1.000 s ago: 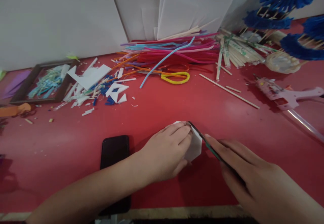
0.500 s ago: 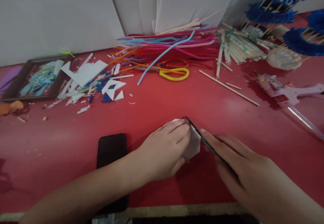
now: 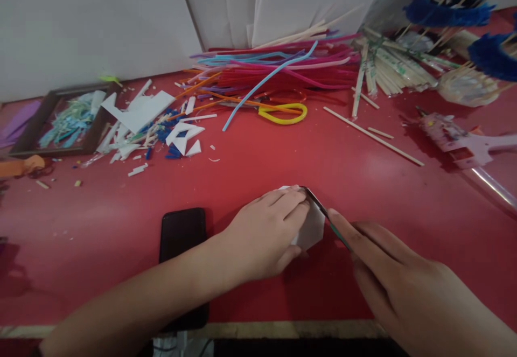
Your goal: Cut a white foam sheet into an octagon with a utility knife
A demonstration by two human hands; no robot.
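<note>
Near the front middle of the red table, a white piece (image 3: 313,230) with angled corners lies partly hidden under my left hand (image 3: 269,236). That hand presses on it, its fingers bent and held together. My right hand (image 3: 388,273) is closed around a craft knife (image 3: 337,230) with a green part showing. The dark blade runs along the upper right edge of the white piece, its tip close to my left fingertips. A black phone (image 3: 182,233) lies under my left forearm.
Behind are scissors (image 3: 285,120) with yellow handles, colourful pipe cleaners (image 3: 283,71) and wooden sticks (image 3: 374,136). White scraps (image 3: 141,112) and a brown frame (image 3: 20,141) sit at the left. A pink glue gun (image 3: 464,144) and blue fringed pieces (image 3: 448,9) are at the right.
The whole view has shifted slightly, so things on the table appear a little further right. My hands, the knife and the white piece keep nearly the same positions relative to one another.
</note>
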